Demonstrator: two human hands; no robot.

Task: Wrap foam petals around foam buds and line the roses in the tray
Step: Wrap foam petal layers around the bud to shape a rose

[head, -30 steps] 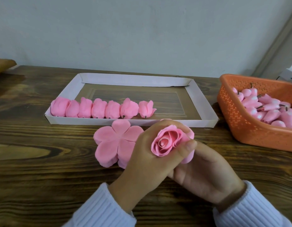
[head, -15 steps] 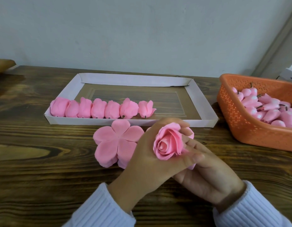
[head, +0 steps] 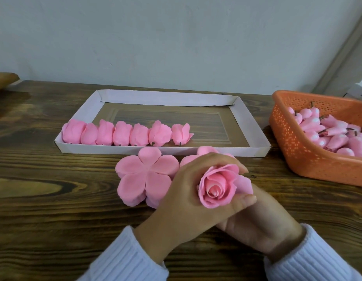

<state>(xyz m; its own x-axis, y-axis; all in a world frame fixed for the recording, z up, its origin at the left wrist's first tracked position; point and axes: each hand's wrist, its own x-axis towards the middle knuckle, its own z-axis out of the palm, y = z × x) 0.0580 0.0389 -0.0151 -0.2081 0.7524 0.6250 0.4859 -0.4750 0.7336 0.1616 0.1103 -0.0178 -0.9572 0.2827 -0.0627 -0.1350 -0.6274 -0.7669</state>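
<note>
A pink foam rose (head: 216,186) faces me, its petals wrapped round a bud. My left hand (head: 188,197) curls round it from the left, fingers over the top and thumb at its lower right. Below it, my right hand (head: 257,218) cups the rose's underside, where a loose petal (head: 244,184) sticks out to the right. A flat stack of five-lobed foam petals (head: 144,176) lies on the table just left of my hands. The white cardboard tray (head: 165,97) behind holds a row of several finished roses (head: 123,133) along its front left.
An orange plastic basket (head: 297,151) full of pink foam buds (head: 330,131) stands at the right. A second petal stack (head: 206,151) peeks out behind my left hand. A wall runs close behind the wooden table.
The rose has turned in my hands so its open centre faces me more fully. My left thumb has slid along its lower edge, and more petal now shows at the right.
</note>
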